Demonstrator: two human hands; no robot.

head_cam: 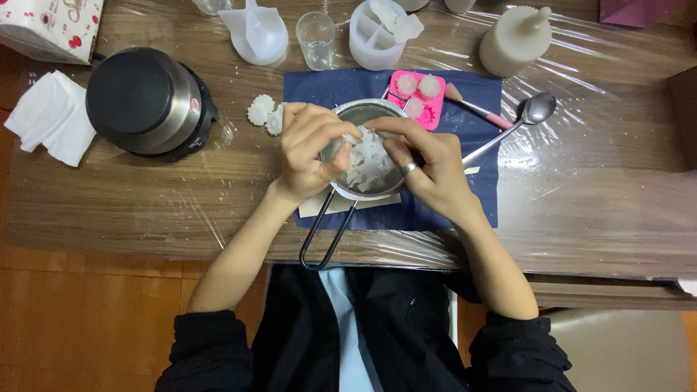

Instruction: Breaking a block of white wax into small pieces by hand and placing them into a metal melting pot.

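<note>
Over the pot [341,115] on the bench [595,196], left hand [311,151] and right hand [428,165] both pinch a white wax piece [367,161].

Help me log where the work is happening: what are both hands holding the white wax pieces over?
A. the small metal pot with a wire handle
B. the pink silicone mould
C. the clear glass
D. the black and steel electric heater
A: the left hand and right hand pinch white wax pieces directly above the small metal pot, which sits on the dark blue mat.
</note>
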